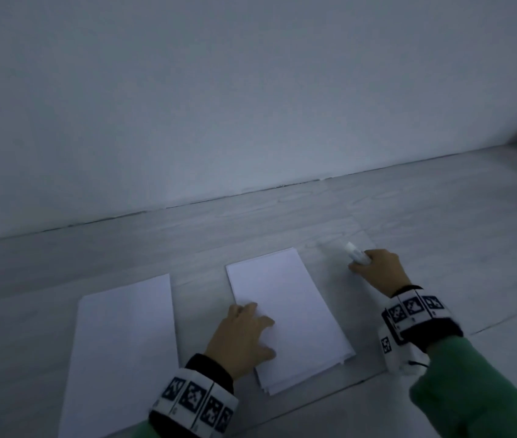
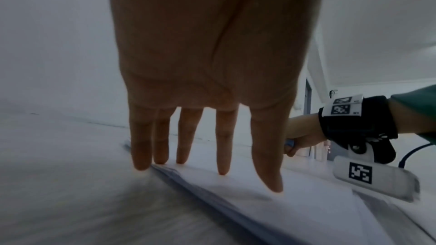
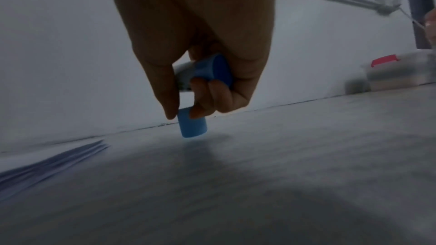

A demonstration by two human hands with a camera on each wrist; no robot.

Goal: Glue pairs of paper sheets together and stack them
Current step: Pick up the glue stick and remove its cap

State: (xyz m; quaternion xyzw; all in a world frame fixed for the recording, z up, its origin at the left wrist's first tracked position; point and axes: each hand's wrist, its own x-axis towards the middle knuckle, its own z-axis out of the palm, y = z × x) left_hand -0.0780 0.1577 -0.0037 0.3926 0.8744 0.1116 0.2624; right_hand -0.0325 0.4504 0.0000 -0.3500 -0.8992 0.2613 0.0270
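Blue cap (image 3: 192,126) pinched by right hand (image 1: 377,270) with glue stick (image 1: 356,253), right of paper stack (image 1: 288,311); left hand (image 1: 244,336) spread flat on it.

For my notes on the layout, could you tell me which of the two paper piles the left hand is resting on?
The right-hand pile, nearer the glue stick: the left hand lies flat on its near-left part. The other pile lies untouched.

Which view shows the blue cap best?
Right wrist: the blue cap is pinched at the right hand's fingertips just above the table, glue stick in the same hand. Head and left wrist views hide it.
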